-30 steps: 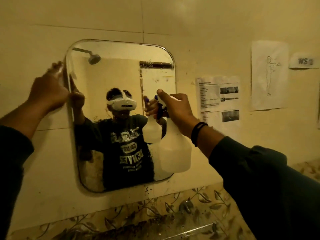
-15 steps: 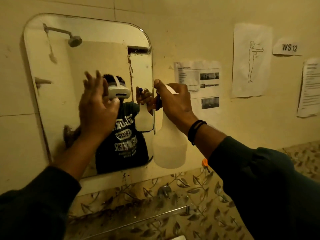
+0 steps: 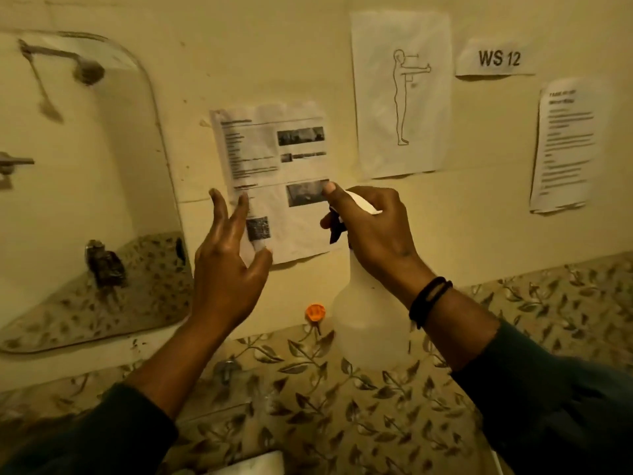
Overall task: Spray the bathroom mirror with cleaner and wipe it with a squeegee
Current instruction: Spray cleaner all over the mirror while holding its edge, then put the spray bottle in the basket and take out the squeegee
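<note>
The bathroom mirror (image 3: 85,200) with rounded corners hangs on the wall at the far left, partly cut off by the frame edge. My right hand (image 3: 371,231) grips the head of a translucent white spray bottle (image 3: 368,317), which hangs upright in front of the wall, well right of the mirror. My left hand (image 3: 231,265) is raised between mirror and bottle, fingers spread, holding nothing. No squeegee is in view.
Several printed sheets are taped to the wall: a text page (image 3: 274,180), a figure drawing (image 3: 400,94), a "WS 12" label (image 3: 496,58), another page (image 3: 565,145). An orange cap (image 3: 315,311) sits low against the wall. Leaf-patterned tiles (image 3: 342,389) run below.
My view has swung right, so the mirror slid to the left edge. My left hand came off the mirror and now hovers open in front of the wall. The bottle stays in my right hand.
</note>
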{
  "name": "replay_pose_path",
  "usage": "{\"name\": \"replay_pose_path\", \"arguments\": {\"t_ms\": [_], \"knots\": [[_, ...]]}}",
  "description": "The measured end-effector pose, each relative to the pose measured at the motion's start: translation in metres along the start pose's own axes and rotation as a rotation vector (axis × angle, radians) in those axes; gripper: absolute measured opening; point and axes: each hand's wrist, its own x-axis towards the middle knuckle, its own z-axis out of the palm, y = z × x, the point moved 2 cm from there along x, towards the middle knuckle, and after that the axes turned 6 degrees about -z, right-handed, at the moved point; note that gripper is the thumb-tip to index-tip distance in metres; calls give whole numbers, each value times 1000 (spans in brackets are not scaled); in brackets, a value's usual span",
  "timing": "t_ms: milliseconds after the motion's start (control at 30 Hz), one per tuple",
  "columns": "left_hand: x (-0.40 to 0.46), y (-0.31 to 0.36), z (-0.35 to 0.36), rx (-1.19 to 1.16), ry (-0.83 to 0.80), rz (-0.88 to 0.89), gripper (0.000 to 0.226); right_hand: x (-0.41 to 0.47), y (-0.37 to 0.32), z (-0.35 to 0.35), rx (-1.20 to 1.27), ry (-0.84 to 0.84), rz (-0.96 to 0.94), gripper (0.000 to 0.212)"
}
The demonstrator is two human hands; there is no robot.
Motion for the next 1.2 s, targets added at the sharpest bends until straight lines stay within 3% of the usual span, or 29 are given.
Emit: {"name": "replay_pose_path", "arguments": {"t_ms": [300,500,667,833,967,1200], "knots": [[-67,16,39,-14,-141,-168,75,-40,44,-26,20,-112,75,53],[-133,10,64,-387,-300,-465,46,-98,70,-10,-123,-256,139,60],[-199,5,91,-538,-413,-789,17,-164,113,-3,-177,-310,197,45],[-265,-4,121,-571,-489,-1080,24,-250,179,1,-76,-391,295,35],[-319,-12,153,-537,-540,-1251,27,-325,240,-1,-62,-424,455,47],[-418,-30,206,-490,-501,-1575,43,-442,313,0,-123,-510,543,63]]}}
